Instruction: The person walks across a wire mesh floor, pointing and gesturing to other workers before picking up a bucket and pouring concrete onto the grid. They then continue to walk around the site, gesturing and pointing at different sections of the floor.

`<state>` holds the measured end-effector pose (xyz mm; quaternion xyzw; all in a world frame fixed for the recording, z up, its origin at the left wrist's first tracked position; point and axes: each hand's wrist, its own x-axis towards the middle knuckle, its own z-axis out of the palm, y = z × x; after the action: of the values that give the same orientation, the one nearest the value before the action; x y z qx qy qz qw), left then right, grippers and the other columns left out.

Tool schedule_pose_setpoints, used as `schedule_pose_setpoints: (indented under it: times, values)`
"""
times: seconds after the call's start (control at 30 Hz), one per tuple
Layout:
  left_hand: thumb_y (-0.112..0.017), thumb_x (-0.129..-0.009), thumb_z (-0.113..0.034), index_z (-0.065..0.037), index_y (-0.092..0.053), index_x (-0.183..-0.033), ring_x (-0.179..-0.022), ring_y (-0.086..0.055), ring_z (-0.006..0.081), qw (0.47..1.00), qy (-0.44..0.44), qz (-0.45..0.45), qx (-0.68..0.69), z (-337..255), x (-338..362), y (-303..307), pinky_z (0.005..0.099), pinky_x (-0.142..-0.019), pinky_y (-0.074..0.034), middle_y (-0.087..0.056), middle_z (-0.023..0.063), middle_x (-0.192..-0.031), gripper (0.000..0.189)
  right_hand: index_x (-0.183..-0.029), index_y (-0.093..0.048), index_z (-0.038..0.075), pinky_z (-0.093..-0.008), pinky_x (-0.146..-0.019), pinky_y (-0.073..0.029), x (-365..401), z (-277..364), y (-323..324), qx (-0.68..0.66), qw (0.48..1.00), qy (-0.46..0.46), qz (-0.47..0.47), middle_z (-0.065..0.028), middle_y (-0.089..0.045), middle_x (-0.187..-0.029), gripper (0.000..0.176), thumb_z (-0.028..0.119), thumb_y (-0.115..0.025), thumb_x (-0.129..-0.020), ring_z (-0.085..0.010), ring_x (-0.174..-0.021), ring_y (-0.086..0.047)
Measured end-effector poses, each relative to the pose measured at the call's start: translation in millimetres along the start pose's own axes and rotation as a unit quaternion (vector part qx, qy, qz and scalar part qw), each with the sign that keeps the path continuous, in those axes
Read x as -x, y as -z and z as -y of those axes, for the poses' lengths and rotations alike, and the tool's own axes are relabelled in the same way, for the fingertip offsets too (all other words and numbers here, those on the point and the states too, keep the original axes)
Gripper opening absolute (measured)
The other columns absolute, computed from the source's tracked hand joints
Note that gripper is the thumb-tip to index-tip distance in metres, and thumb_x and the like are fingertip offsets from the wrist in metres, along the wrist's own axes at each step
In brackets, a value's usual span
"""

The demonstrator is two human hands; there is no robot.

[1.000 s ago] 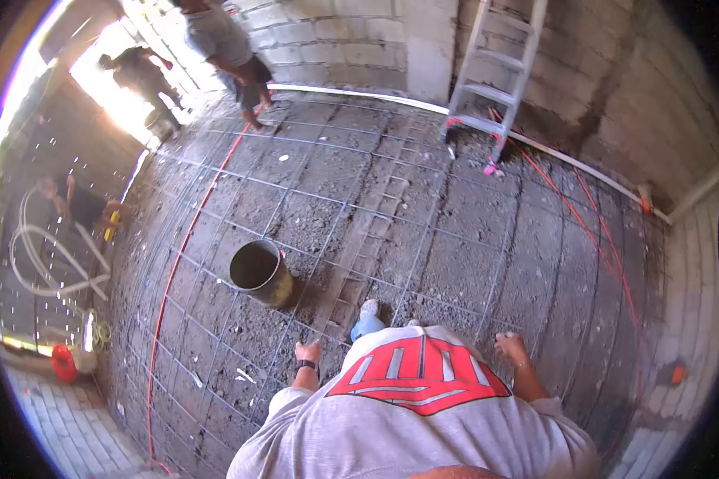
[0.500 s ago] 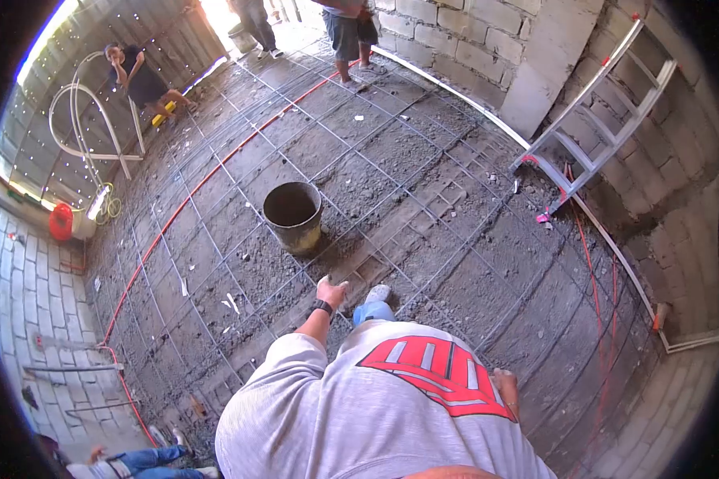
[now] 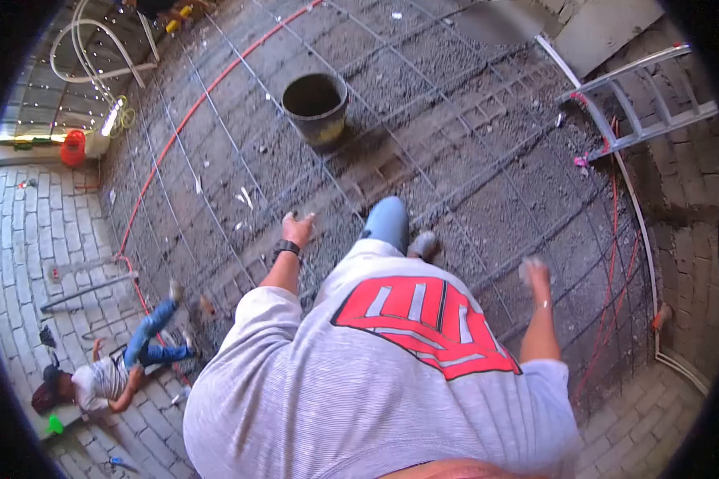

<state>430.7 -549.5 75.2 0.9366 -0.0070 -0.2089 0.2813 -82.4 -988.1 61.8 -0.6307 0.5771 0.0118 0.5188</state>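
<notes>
My left hand (image 3: 298,229), with a dark watch (image 3: 287,248) on its wrist, hangs over the gravelly ground with fingers apart and nothing in them. Ahead of it stands an upright dark bucket (image 3: 315,112), its inside in shadow, apart from the hand. Out to the right, my right hand (image 3: 537,273) is held away from my body over the steel bar grid (image 3: 487,203). Motion smears its fingers, and their tips look pale. My blue-clad knee (image 3: 387,222) is bent forward between the hands.
A metal ladder (image 3: 647,104) leans on the block wall at the right. An orange-red hose (image 3: 185,120) curves across the ground at the left. A person in jeans (image 3: 124,371) is low at the left by the block wall, near a metal bar (image 3: 88,291). Bars criss-cross underfoot.
My right hand has swung out from beside my shirt to the right. My left hand has shifted left, away from the bucket. The view has tilted down, and my leg has come forward.
</notes>
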Motion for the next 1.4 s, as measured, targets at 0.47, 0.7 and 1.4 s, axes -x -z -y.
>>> schedule_pose_setpoints:
  times: [0.47, 0.7, 1.4]
  values:
    - [-0.069, -0.070, -0.038, 0.012, -0.052, -0.106, -0.091, -0.059, 0.0305, 0.984, 0.090, -0.149, 0.040, 98.3, 61.3, 39.0, 0.0350, -0.079, -0.044, -0.061, 0.0226, -0.097, 0.064, -0.091, -0.062, 0.003, -0.0389, -0.078, -0.044, -36.1, 391.7, -136.8, 0.369, 0.873, 0.297, 0.112, -0.0189, -0.062, -0.091, 0.044, 0.044, -0.050, -0.082, -0.0355, -0.088, -0.058]
    - [-0.067, -0.070, -0.038, 0.004, -0.055, -0.108, -0.094, -0.057, 0.0302, 0.959, 0.231, -0.082, 0.145, 224.7, 69.7, 63.2, 0.0358, -0.081, -0.043, -0.060, 0.0211, -0.102, 0.058, -0.105, -0.059, 0.004, -0.0381, -0.085, -0.043, 2.7, 545.4, -222.9, 0.412, 0.812, 0.406, 0.080, -0.0213, -0.059, -0.103, 0.047, 0.044, -0.052, -0.081, -0.0357, -0.099, -0.055]
    - [-0.069, -0.075, -0.030, 0.008, -0.050, -0.112, -0.084, -0.055, 0.0193, 0.893, 0.244, -0.194, 0.324, 294.5, -48.1, 220.1, 0.0306, -0.078, -0.042, -0.060, 0.0116, -0.094, 0.056, -0.091, -0.061, 0.002, -0.0348, -0.068, -0.045, 44.2, 721.4, -488.1, 0.398, 0.754, 0.513, 0.099, -0.0153, -0.062, -0.080, 0.036, 0.034, -0.044, -0.087, -0.0270, -0.074, -0.058]
